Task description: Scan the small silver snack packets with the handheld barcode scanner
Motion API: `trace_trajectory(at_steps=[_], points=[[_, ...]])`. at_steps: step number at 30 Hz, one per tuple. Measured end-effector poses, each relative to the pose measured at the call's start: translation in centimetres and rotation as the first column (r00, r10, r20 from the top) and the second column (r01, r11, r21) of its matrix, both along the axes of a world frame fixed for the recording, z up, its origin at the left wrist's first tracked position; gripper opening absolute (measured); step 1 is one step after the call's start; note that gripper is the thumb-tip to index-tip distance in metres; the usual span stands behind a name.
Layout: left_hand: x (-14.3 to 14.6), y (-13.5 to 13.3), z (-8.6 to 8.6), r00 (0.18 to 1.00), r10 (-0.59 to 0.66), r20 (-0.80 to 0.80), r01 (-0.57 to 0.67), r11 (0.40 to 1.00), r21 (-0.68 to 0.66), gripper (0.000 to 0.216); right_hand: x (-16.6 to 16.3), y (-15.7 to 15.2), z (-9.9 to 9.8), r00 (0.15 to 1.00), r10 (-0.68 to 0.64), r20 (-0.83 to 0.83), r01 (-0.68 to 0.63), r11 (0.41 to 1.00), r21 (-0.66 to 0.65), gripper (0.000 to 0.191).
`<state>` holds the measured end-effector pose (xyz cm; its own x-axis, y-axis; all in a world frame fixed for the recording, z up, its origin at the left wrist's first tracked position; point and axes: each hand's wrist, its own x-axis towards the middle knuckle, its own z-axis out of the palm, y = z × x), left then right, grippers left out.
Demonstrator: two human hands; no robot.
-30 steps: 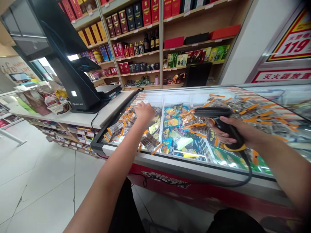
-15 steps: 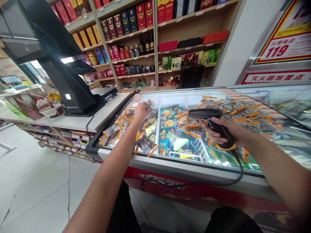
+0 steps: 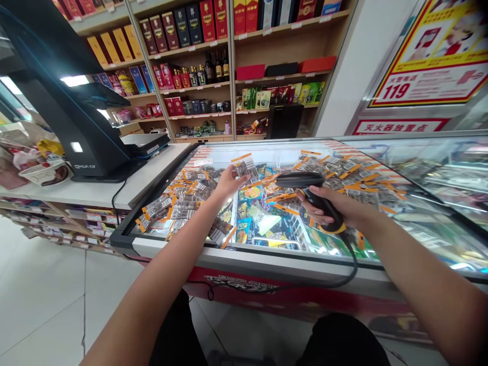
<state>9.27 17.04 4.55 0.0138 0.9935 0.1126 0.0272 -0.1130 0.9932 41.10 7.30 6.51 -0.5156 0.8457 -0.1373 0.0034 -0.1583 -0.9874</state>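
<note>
Between the fingers of my left hand point(image 3: 230, 184) is a small snack packet point(image 3: 246, 166) with orange edges and a printed label, held above the freezer's glass top. My right hand point(image 3: 335, 206) grips a black barcode scanner point(image 3: 301, 179) with yellow trim, its head pointing left toward that packet. A loose pile of similar packets point(image 3: 190, 195) lies on the glass left of and under my left forearm. Another pile point(image 3: 351, 175) is spread behind and right of the scanner. Under the glass, blue and green bags point(image 3: 263, 218) show inside the chest freezer point(image 3: 274, 262).
On the counter point(image 3: 148, 175) at left stand a black checkout machine point(image 3: 80, 117) and a white bowl point(image 3: 46, 173). The scanner's cable point(image 3: 343, 282) loops down the freezer's red front. Shelves point(image 3: 198, 48) of boxes and bottles line the back wall.
My left hand has lifted a packet from the left pile and brought it right, nearer the scanner. My right hand still holds the scanner. The camera view has turned somewhat to the right.
</note>
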Motion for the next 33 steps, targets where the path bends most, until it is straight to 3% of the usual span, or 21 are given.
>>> trace_trajectory(at_steps=[12,22,24,27,30,33], points=[[0.9,-1.1,0.4,0.988,-0.049,-0.144,0.051,0.999,0.01,0.028,0.2,0.3,-0.3,1.0,0.011,-0.009,-0.011,1.0,-0.001,0.059],[1.5,-1.9,0.6,0.932,-0.006,-0.361,0.0,1.0,-0.016,0.059,0.2,0.3,-0.3,1.0,0.0,0.0,0.0,1.0,-0.013,0.062],[1.1,-1.9,0.4,0.869,-0.024,-0.494,0.033,0.999,0.01,0.078,0.2,0.2,-0.2,1.0,-0.014,-0.008,0.014,1.0,-0.013,0.062],[-0.2,-2.1,0.6,0.668,-0.056,-0.743,0.122,0.992,0.035,0.1,0.3,0.2,-0.1,0.999,-0.04,-0.011,0.04,0.999,-0.032,0.064],[-1.9,-2.7,1.6,0.439,-0.045,-0.897,0.259,0.963,0.078,0.074,0.3,0.2,0.0,0.998,-0.059,-0.013,0.059,0.998,-0.034,0.065],[-2.8,-3.5,2.5,0.281,-0.112,-0.953,0.454,0.891,0.028,0.049,0.3,0.4,-0.1,0.998,-0.06,-0.018,0.06,0.998,-0.031,0.064]])
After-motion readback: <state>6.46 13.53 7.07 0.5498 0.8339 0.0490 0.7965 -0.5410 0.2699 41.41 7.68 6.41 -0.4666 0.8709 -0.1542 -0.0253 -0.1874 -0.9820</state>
